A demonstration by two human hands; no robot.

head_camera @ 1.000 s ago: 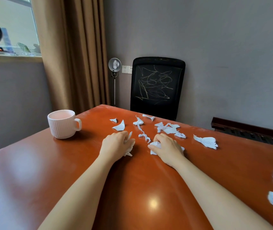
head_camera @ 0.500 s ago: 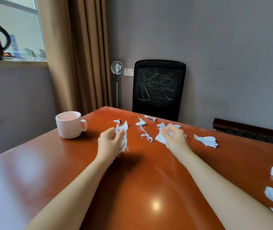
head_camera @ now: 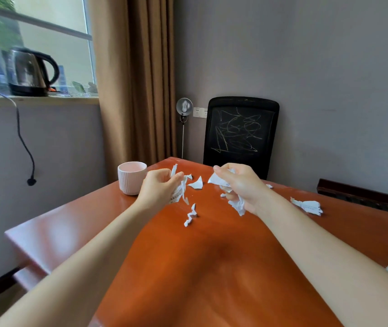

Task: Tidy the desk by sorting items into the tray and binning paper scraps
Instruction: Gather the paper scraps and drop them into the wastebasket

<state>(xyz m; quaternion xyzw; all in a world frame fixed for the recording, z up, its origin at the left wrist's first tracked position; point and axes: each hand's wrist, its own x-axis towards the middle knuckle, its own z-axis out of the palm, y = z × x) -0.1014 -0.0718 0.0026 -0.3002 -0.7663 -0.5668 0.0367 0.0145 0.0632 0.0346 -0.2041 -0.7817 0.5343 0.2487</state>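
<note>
Orange desk [head_camera: 211, 267], crumpled paper scraps [head_camera: 237, 205] in both hands [head_camera: 158, 185] above it

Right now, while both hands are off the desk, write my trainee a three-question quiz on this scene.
1. True or false: the left hand grips torn white paper scraps.
2. Multiple choice: the ribbed pink ceramic mug stands (A) left of the left hand, (B) between the two hands, (C) on the windowsill.
3. Fill in: the crumpled white paper wad is gripped by the ____.
Key: 1 true; 2 A; 3 right hand.
</note>
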